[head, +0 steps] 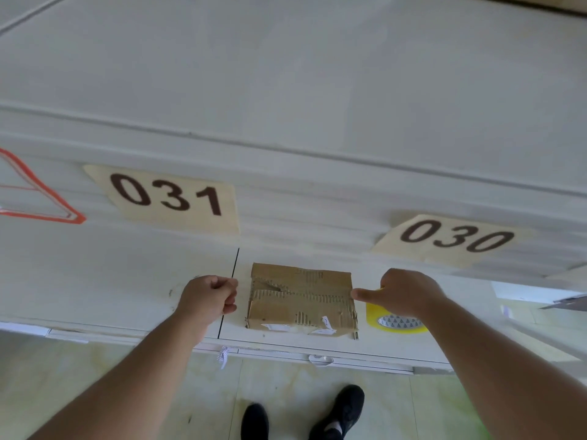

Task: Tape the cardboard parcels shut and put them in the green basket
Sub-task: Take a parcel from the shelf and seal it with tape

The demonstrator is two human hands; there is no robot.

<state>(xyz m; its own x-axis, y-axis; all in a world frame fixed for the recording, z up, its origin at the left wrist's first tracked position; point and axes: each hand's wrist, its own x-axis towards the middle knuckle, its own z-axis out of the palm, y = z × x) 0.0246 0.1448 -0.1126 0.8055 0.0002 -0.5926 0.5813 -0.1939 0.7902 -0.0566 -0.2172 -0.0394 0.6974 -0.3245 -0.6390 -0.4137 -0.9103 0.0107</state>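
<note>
A worn cardboard parcel (301,300) lies flat on the white table (127,281), near its front edge. My left hand (208,296) is curled into a fist just off the parcel's left side and seems to pinch the end of a clear tape strip. A faint glossy band runs across the parcel's top between both hands. My right hand (409,293) grips a yellow tape roll (397,323) standing on the table right of the parcel, and its thumb touches the parcel's right edge. No green basket is in view.
Paper labels "031" (168,198) and "030" (454,238) are stuck on the white ledge behind the table. A red triangle mark (38,192) is at the far left. Papers (524,293) lie at the right. My shoes (340,411) stand on the pale floor below the table edge.
</note>
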